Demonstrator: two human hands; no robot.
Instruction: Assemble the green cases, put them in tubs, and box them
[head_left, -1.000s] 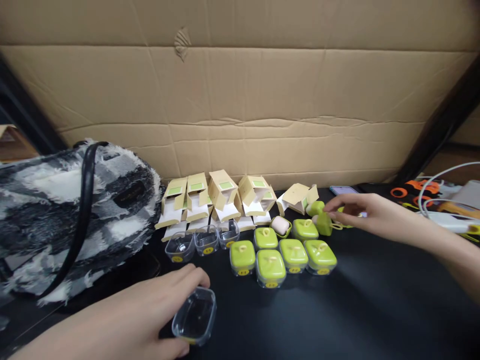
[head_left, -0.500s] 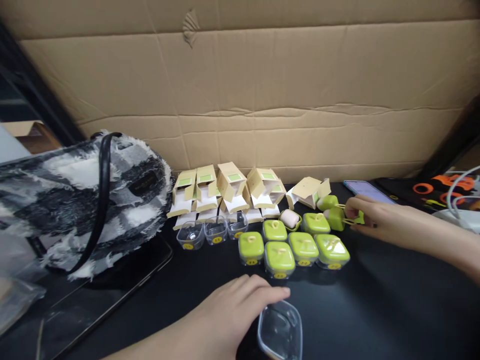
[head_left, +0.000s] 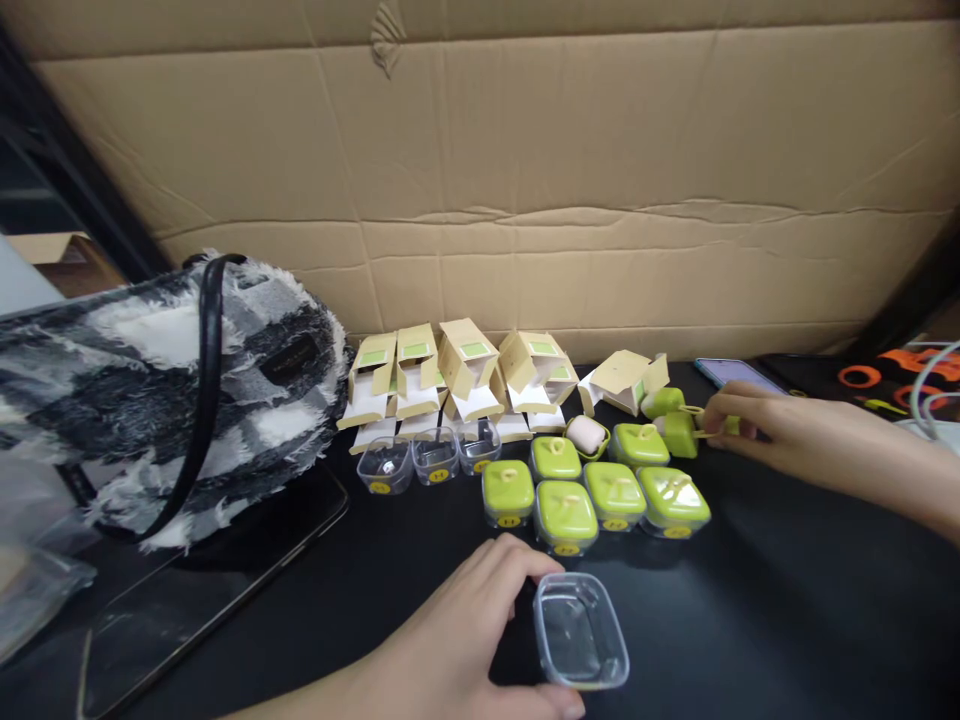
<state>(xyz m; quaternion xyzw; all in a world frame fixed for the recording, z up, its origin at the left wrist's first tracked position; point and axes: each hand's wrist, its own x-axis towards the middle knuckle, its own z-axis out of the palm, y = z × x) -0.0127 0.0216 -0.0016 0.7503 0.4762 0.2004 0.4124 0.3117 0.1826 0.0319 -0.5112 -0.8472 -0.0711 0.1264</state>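
Observation:
My left hand (head_left: 499, 625) grips a small clear plastic box (head_left: 581, 632) with no lid, its forefinger at the far left corner and its thumb along the near edge. My right hand (head_left: 757, 425) reaches out at the right, fingers closed at a green lid (head_left: 733, 427) that they partly cover. Just left of those fingers lie green caps with yellow loops, one a green cap (head_left: 679, 436) on its side. Several clear boxes with green lids (head_left: 566, 512) stand together in the middle. Among them a pale pink sponge-like piece (head_left: 587, 435) sits in a green cup.
Three open clear boxes (head_left: 436, 456) stand left of the lidded ones. Behind are opened small cartons (head_left: 466, 360) against a cardboard wall (head_left: 525, 150). A shaggy black-and-white bag (head_left: 262, 370) and a dark glossy panel (head_left: 202, 590) lie left; a phone (head_left: 739, 376) and orange-handled tools (head_left: 859, 376) lie right.
My left thumb has come round the near side of the clear box, which has shifted right and turned slightly. My right hand stays by the green caps. The view has tilted a little.

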